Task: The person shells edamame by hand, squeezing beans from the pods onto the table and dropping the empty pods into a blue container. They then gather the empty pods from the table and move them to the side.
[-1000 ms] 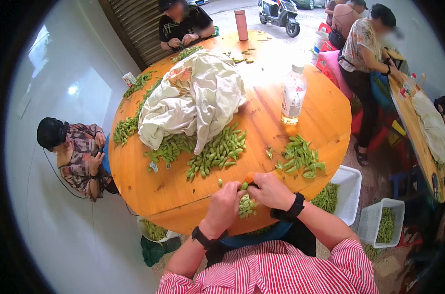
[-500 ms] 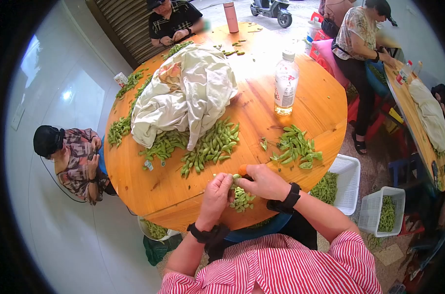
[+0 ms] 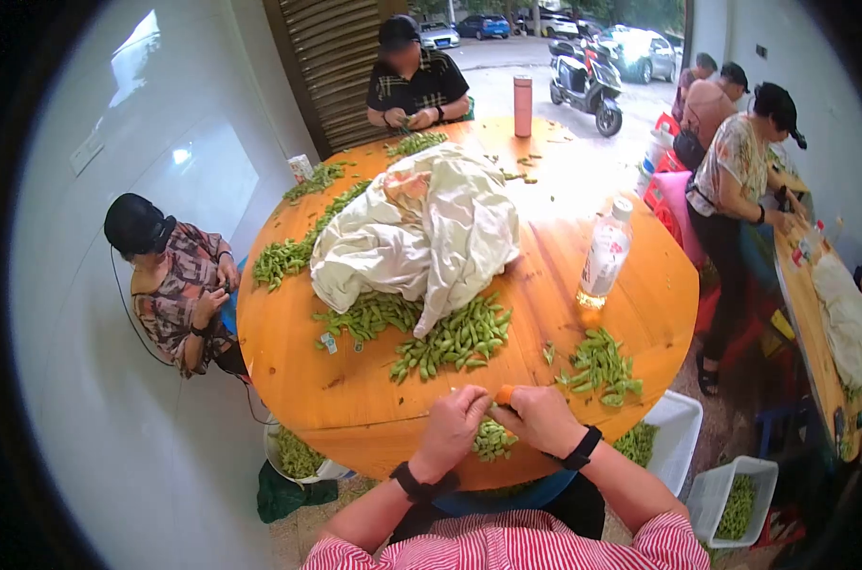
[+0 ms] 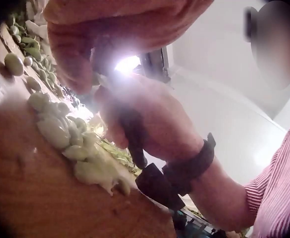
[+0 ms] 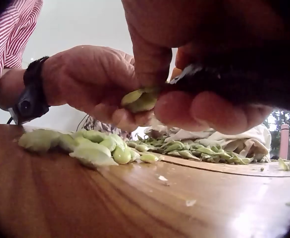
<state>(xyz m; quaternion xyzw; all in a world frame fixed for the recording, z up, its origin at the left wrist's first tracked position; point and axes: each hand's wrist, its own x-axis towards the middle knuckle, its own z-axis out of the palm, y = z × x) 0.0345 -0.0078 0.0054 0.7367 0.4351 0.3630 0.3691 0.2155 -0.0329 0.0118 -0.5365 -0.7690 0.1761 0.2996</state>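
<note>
A round wooden desk (image 3: pixel 307 394) carries a crumpled pale cloth (image 3: pixel 421 228), with heaped green pods (image 3: pixel 454 344) along the cloth's near edge.

The heap lies on the near side, seemingly for easy reach. Toward the desk's edge, the left hand (image 3: pixel 453 425) and right hand (image 3: pixel 543 419) meet above a cluster of pale green beans (image 3: pixel 492 441), presumably gathered there so any drop is short. Both hands pinch one small green pod (image 5: pixel 140 101) between them, probably so that one steadies it while the other works. The exact grip is partly hidden from view.
</note>
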